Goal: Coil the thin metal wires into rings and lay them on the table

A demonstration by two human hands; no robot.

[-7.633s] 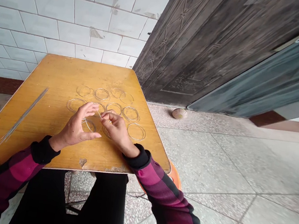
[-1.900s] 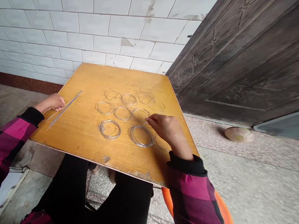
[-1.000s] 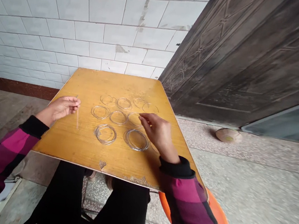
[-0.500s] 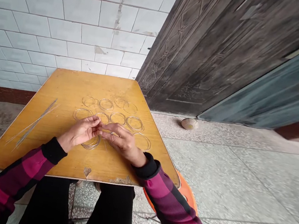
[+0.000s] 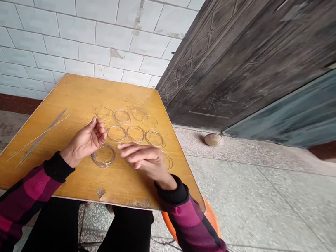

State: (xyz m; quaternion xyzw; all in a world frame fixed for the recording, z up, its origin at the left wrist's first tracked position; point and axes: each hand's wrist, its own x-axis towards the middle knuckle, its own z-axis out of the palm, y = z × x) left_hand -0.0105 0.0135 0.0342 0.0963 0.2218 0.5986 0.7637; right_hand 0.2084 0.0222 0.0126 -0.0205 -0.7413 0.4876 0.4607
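Note:
Over the left middle of the table is my left hand (image 5: 86, 141), palm turned inward and fingers curled toward the thumb. Anything thin in its fingertips is too small to make out. My right hand (image 5: 144, 159) hovers to the right with its fingers stretched forward, apart from the left, and I see nothing in it. Between and below the hands lies a thicker coil of wire (image 5: 102, 165). Just beyond them sit several wire rings, among them a middle ring (image 5: 135, 141) and a right one (image 5: 154, 146). My right hand partly covers another ring (image 5: 171, 163).
Straight lengths of wire (image 5: 43, 135) lie across the table's left side. The yellow wooden table (image 5: 84, 185) has a chipped front edge. An orange stool (image 5: 213, 218) is by its right corner. A tiled wall, a dark carved door (image 5: 213, 74) and a stone (image 5: 214, 139) lie beyond.
My hands were together at the fingertips and have moved apart, left hand to the left, right hand to the right. The thick coil below them shows more fully. The view has shifted slightly.

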